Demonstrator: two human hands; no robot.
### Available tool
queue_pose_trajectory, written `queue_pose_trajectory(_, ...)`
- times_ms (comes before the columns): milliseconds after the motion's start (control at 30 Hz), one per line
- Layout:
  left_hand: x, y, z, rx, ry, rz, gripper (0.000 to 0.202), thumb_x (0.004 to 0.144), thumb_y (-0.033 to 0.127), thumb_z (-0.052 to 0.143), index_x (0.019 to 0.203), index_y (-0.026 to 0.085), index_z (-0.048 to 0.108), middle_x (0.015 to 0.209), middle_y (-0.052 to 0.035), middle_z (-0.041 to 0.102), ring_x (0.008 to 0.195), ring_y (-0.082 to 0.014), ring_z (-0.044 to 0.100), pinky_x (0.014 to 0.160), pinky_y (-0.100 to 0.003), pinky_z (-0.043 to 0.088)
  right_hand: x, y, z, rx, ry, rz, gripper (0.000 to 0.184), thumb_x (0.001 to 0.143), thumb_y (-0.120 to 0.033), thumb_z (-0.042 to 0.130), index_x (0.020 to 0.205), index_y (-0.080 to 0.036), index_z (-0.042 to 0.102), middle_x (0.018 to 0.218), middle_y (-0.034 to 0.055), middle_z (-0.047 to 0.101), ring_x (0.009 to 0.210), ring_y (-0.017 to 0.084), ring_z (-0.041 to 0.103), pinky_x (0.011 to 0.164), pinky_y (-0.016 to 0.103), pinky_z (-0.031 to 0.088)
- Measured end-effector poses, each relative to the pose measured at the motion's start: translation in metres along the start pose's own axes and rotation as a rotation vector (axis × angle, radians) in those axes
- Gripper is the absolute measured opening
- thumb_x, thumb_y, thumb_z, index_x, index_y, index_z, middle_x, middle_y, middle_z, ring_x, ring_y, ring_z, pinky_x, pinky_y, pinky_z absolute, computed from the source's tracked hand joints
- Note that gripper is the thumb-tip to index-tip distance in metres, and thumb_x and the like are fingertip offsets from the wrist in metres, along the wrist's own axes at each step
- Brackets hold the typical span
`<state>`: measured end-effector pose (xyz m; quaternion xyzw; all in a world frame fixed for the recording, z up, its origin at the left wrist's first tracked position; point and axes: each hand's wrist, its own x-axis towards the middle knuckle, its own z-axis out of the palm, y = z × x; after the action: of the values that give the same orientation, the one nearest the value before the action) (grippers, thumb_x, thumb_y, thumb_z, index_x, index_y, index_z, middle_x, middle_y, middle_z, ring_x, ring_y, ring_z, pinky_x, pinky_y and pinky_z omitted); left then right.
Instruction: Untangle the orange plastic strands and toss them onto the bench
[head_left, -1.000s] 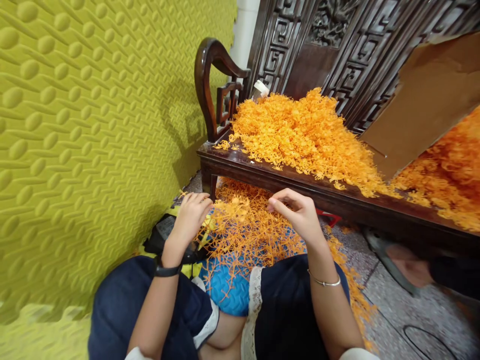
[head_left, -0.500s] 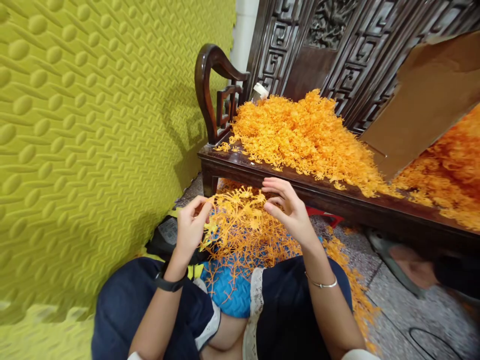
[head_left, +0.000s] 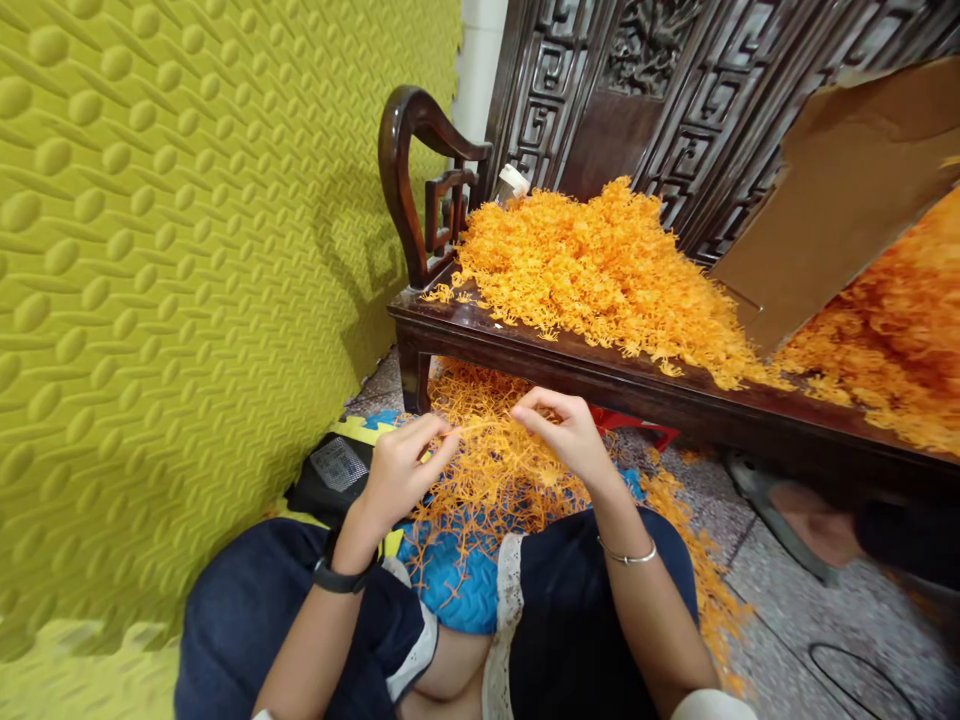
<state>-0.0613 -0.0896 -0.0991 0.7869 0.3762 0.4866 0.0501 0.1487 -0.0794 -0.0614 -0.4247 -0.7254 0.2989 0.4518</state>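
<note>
My left hand point(head_left: 409, 468) is closed in a pinch on one end of a thin orange plastic strand point(head_left: 480, 427). Its other end runs to my right hand point(head_left: 564, 432), whose thumb and forefinger are pinched together at it; the fingertips partly hide the contact. Below both hands lies a tangled heap of orange plastic strands point(head_left: 499, 490), spread over a blue foam mat point(head_left: 454, 580) between my legs. Small orange spider-like pieces point(head_left: 592, 270) form a large pile on the dark wooden bench point(head_left: 525, 365) ahead of me.
A yellow foam wall point(head_left: 187, 300) rises at my left, with a black bag point(head_left: 330, 475) below. Cardboard point(head_left: 840, 180) divides the bench pile from another orange pile point(head_left: 900, 330). Under the bench are a red plastic stool point(head_left: 637, 428) and another person's sandalled foot point(head_left: 810, 525). A white-capped bottle point(head_left: 511, 183) stands behind.
My right hand has gone from spread fingers to a pinch and moved slightly down. My left hand has moved right and down. The strand between them now looks stretched out straight.
</note>
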Motion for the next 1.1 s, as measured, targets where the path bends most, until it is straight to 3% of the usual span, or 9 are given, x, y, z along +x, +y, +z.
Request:
queue_pose_trajectory(133,-0.003,-0.005,0.0,0.043,-0.098,0.208,0.016,0.088,0.02,0.055,0.075,0.015,0.062,0.064,-0.0004,0.067,0.054,-0.0103,0.061,0.056,-0.02,0.043,-0.001,0.003,-0.012,-0.08,0.067,0.034,0.042,0.083,-0.045,0.058,0.053,-0.016,0.049,0.051,-0.0034,0.042,0.049,0.007,0.034,0.049,0.023,0.027)
queue_pose_trajectory(233,-0.004,-0.003,0.005,0.02,-0.057,0.262,0.009,0.088,0.02,0.057,0.082,0.016,0.062,0.071,-0.0008,0.072,0.058,-0.0107,0.065,0.058,-0.02,0.046,-0.001,0.006,-0.021,-0.093,0.106,0.061,0.044,0.08,-0.045,0.062,0.05,-0.016,0.047,0.048,-0.0041,0.038,0.046,0.006,0.03,0.046,0.023,0.023)
queue_pose_trajectory(400,-0.004,0.005,0.016,-0.01,0.016,0.31,0.017,0.093,0.02,0.049,0.081,0.014,0.061,0.068,-0.003,0.072,0.056,-0.0115,0.067,0.054,-0.019,0.047,0.001,0.009,-0.031,-0.092,0.285,0.044,0.045,0.08,-0.04,0.063,0.047,-0.015,0.046,0.047,-0.0043,0.036,0.046,0.006,0.027,0.046,0.023,0.021)
queue_pose_trajectory(600,-0.002,0.014,0.022,-0.013,0.032,0.33,0.026,0.095,0.021,0.043,0.076,0.015,0.06,0.062,-0.0021,0.07,0.051,-0.0104,0.065,0.052,-0.018,0.049,0.002,0.006,-0.03,-0.028,0.427,0.033,0.044,0.078,-0.039,0.065,0.044,-0.016,0.049,0.044,-0.0043,0.038,0.045,0.006,0.03,0.049,0.024,0.026)
queue_pose_trajectory(733,-0.003,0.018,0.02,-0.016,0.007,0.332,0.027,0.095,0.02,0.043,0.074,0.015,0.061,0.062,-0.0028,0.07,0.051,-0.0105,0.064,0.052,-0.018,0.048,0.002,0.001,-0.03,0.124,0.379,0.086,0.047,0.076,-0.041,0.066,0.043,-0.017,0.043,0.045,-0.0038,0.04,0.045,0.006,0.032,0.049,0.024,0.029)
queue_pose_trajectory(833,-0.004,0.014,0.01,-0.032,0.018,0.294,0.028,0.094,0.021,0.044,0.075,0.015,0.063,0.064,-0.0037,0.071,0.053,-0.0109,0.065,0.053,-0.018,0.049,0.0,0.001,-0.048,0.367,0.343,0.125,0.053,0.077,-0.047,0.063,0.043,-0.02,0.031,0.042,-0.0054,0.032,0.039,0.006,0.029,0.042,0.023,0.028)
queue_pose_trajectory(933,-0.005,0.008,-0.001,-0.036,0.073,0.183,0.027,0.093,0.023,0.047,0.076,0.016,0.067,0.064,-0.0022,0.072,0.052,-0.0104,0.065,0.054,-0.017,0.049,-0.006,0.005,-0.079,0.5,0.484,0.075,0.061,0.073,-0.052,0.063,0.046,-0.021,0.019,0.039,-0.0085,0.019,0.033,0.005,0.017,0.034,0.022,0.02)
queue_pose_trajectory(1000,-0.004,0.007,-0.004,-0.046,0.06,0.169,0.025,0.092,0.023,0.05,0.077,0.017,0.068,0.065,-0.0025,0.073,0.053,-0.0109,0.066,0.055,-0.017,0.049,-0.01,0.007,-0.093,0.484,0.562,0.045,0.062,0.071,-0.052,0.066,0.045,-0.02,0.02,0.038,-0.009,0.018,0.032,0.004,0.016,0.033,0.021,0.017)
queue_pose_trajectory(1100,-0.002,0.01,-0.001,-0.087,0.031,0.23,0.025,0.092,0.021,0.049,0.077,0.016,0.069,0.067,-0.0044,0.074,0.055,-0.0114,0.067,0.056,-0.017,0.05,-0.012,0.008,-0.095,0.429,0.558,0.065,0.06,0.072,-0.054,0.066,0.043,-0.02,0.026,0.037,-0.0084,0.022,0.031,0.004,0.02,0.033,0.021,0.017)
